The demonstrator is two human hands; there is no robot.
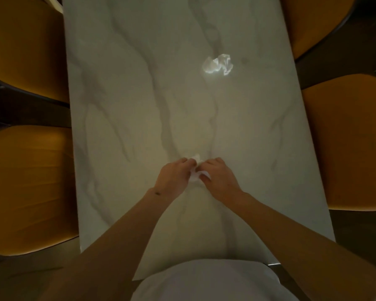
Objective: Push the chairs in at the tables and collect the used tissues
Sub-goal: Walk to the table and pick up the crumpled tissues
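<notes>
Both hands, left (pixel 174 175) and right (pixel 219 177), pinch 1 tissue (pixel 196 174) between them (another tissue (pixel 218 64) lies well beyond).

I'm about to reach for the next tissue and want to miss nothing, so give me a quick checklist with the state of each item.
1. Near tissue gathered between left hand and right hand: ok, both pinch it.
2. Near tissue lifted clear of the table: cannot tell.
3. Far tissue collected: not ok, it lies crumpled on the marble farther up.
4. Path from the hands to the far tissue free of objects: ok.
5. A hand free to reach: not ok, both are on the near tissue.
6. Orange chairs pushed in: ok, the seats on both sides meet the table edges.
</notes>
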